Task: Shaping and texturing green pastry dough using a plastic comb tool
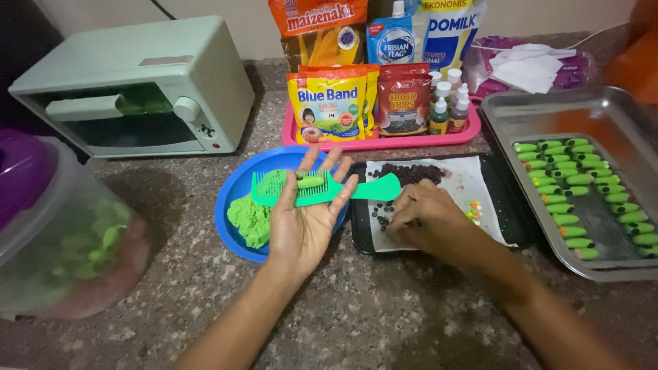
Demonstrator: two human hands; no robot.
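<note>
Speckled stone bench (356, 308), wall behind; small pale green oven (137, 82) at back left corner. Left hand (305, 216): palm up, fingers spread, carrying a green comb (322, 188) with a roll of green dough (312, 181) on its teeth, over a blue plate (236, 188) of dough. Right hand (428, 219): fingers bunched, pinching at chocolate chips (411, 173) on white paper in a black tray (507, 199). Metal baking tray (548, 113) at right edge: rows of green dough pieces (582, 199)
</note>
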